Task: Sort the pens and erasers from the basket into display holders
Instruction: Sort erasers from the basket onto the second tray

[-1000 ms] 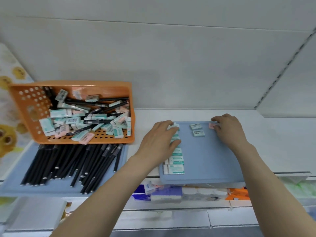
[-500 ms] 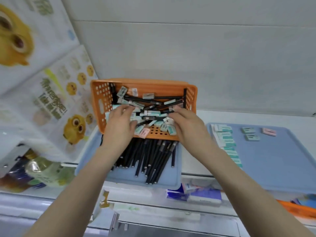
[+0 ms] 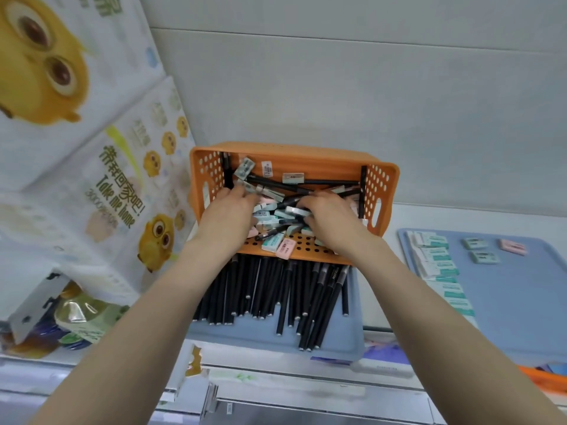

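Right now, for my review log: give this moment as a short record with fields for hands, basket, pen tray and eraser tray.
left hand: inside the basket among the erasers; grip not clear
right hand: inside the basket, fingers in the pile; grip not clear
basket: orange, tipped toward the camera, pens and erasers mixed
pen tray: blue, black pens laid side by side
eraser tray: blue, column of erasers along its left edge, three loose ones

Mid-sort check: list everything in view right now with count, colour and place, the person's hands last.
basket: one, orange, tipped toward the camera, back centre.
pens in basket: several, black.
erasers in basket: many, mint and pink.
sorted pens: many, black, on left blue tray.
sorted erasers: one column plus three loose, on right blue tray.
printed packages: white with yellow cartoons, left.
left hand: in basket.
right hand: in basket.
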Tool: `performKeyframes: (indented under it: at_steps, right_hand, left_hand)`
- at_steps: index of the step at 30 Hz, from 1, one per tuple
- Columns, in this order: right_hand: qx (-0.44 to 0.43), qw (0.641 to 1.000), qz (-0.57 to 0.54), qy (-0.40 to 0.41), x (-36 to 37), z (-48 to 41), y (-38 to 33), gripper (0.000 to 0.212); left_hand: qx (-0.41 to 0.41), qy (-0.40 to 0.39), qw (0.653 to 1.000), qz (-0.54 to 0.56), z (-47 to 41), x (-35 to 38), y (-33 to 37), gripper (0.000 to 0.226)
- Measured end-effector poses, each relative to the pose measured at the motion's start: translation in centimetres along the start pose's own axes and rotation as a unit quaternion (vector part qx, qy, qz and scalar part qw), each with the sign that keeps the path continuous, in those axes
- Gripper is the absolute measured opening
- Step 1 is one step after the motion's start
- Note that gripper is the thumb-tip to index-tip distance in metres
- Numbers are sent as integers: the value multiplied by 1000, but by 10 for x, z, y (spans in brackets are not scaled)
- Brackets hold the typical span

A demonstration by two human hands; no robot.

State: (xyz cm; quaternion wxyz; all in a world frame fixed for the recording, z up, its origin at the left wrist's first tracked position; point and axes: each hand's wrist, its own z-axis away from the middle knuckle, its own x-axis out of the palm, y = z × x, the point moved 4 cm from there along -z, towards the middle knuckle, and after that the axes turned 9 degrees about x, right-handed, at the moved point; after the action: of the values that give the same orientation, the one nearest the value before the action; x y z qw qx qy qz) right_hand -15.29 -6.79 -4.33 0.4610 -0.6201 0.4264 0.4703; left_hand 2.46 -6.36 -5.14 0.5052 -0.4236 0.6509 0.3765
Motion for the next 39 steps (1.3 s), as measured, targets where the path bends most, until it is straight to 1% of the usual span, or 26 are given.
performKeyframes:
  at_steps: [3, 6, 8, 10, 13, 18, 20, 23, 26, 28, 31, 33, 34, 35, 37, 39]
  right_hand:
    - [7, 999, -32, 6, -3, 0, 2, 31]
    - [9, 999, -53, -4, -4, 0, -4, 31]
    - [14, 996, -87, -20, -1, 0, -12, 31]
    - [24, 993, -110, -41, 3, -2, -18, 36]
    - [46, 989, -127, -53, 3, -7, -18, 37]
    - [47, 991, -116, -52, -2, -7, -18, 38]
    - [52, 992, -106, -38, -3, -5, -15, 35]
    - [65, 992, -111, 10, -7, -1, -9, 31]
    - [73, 990, -111, 55, -10, 4, -5, 29]
    - [89, 982, -147, 73, -15, 7, 2, 29]
    - [120, 960, -245, 70, -23, 14, 11, 31]
    - [129, 945, -297, 54, -23, 20, 14, 32]
    - [133, 928, -345, 37, -21, 23, 15, 32]
    - [140, 903, -406, 13, -19, 26, 16, 31]
    - [158, 837, -523, -34, -16, 36, 18, 32]
    - [167, 780, -600, -58, -15, 46, 20, 34]
  left_hand:
    - [17, 15, 1000, -5, 0, 2, 2, 45]
    - [32, -14, 999, -33, -5, 1, 9, 53]
    - [38, -26, 999, -29, -7, 3, 12, 52]
    - [39, -23, 999, -9, -6, 7, 13, 51]
    - [39, -18, 999, 26, -6, 10, 13, 52]
    - [57, -17, 998, -7, -11, 11, 15, 51]
    - [66, -12, 998, -2, -9, 9, 13, 51]
    - [73, -8, 997, 8, -8, 6, 11, 46]
    - [76, 23, 996, 28, -6, 1, 13, 41]
    - [71, 51, 995, 45, -4, -7, 15, 37]
    - [36, 102, 989, 106, -4, -23, 17, 44]
    - [25, 127, 979, 154, -4, -29, 19, 41]
    - [23, 131, 974, 185, -4, -30, 21, 39]
    - [16, 126, 967, 221, -3, -29, 23, 37]
    - [-6, 121, 948, 295, -2, -26, 26, 35]
    - [-35, 130, 929, 346, -1, -20, 27, 35]
